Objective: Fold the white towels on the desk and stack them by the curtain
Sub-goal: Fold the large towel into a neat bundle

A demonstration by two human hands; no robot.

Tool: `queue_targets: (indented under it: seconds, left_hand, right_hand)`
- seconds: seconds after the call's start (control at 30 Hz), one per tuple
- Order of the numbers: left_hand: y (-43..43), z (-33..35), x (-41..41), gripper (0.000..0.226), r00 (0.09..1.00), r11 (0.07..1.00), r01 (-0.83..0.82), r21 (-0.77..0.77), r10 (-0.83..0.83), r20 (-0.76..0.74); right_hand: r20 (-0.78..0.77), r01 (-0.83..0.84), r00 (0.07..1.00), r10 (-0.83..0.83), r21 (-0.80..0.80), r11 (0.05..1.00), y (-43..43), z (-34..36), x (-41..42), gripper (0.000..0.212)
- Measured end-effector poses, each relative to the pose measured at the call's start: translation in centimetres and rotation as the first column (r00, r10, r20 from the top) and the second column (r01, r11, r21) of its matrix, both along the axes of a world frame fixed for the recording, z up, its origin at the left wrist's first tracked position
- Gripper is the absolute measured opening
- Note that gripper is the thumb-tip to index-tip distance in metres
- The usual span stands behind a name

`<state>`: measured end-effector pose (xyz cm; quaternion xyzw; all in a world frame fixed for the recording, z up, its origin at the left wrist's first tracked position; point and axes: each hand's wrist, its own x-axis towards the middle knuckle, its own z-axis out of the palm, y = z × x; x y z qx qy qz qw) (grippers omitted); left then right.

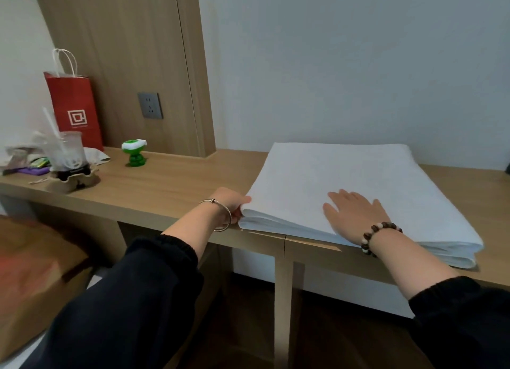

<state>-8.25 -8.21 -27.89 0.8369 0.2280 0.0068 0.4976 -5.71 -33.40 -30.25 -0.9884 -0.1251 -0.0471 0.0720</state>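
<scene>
On desk [171, 183], right half, we see folded white towel [345, 170], layered, near edge along desk front. Our right hand [353, 214] lies flat on top, fingers spread, pressing. Our left hand [230, 204] pinches towel's near-left corner; towel lies right of that grip, so we judge 1 fold rightward. No curtain in view.

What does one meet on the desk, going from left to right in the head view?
Plastic cup → green toy → left hand → folded white towels. The right hand lies on the towels, so I leave it out.
</scene>
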Motion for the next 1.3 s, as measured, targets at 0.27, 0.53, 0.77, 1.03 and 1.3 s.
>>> queue_targets:
  seconds: [0.27, 0.53, 0.77, 1.03, 1.3]
  left_hand:
    - [-0.5, 1.7, 1.4, 0.017, 0.979, 0.726, 0.198, 0.658, -0.109, -0.174]
    - [-9.0, 0.8, -0.5, 0.025, 0.85, 0.315, 0.222, 0.923, -0.527, -0.025]
    - [-6.5, 0.9, 1.3, 0.059, 0.903, 0.335, 0.369, 0.867, -0.348, -0.25]
    - [-5.7, 1.7, 5.0, 0.045, 0.861, 0.14, 0.506, 0.851, -0.147, -0.487]
    - [-6.1, 2.0, 6.9, 0.046, 0.88, 0.181, 0.471, 0.863, -0.167, -0.445]
  right_hand:
    - [-0.094, 0.077, 0.992, -0.08, -0.036, 0.996, -3.3, 0.8, 0.6, 0.057]
    - [-0.135, 0.038, 0.99, -0.048, -0.077, 0.996, -3.6, 4.0, -0.1, 0.038]
    - [-0.421, -0.01, 0.889, 0.181, 0.379, 0.925, -3.8, 5.7, -2.1, 0.033]
    - [-0.19, -0.213, 0.96, 0.204, -0.026, 0.977, -7.2, 4.6, -1.7, 0.045]
    - [-0.202, -0.101, 0.977, 0.067, -0.165, 0.981, -6.1, 0.5, -0.9, 0.053]
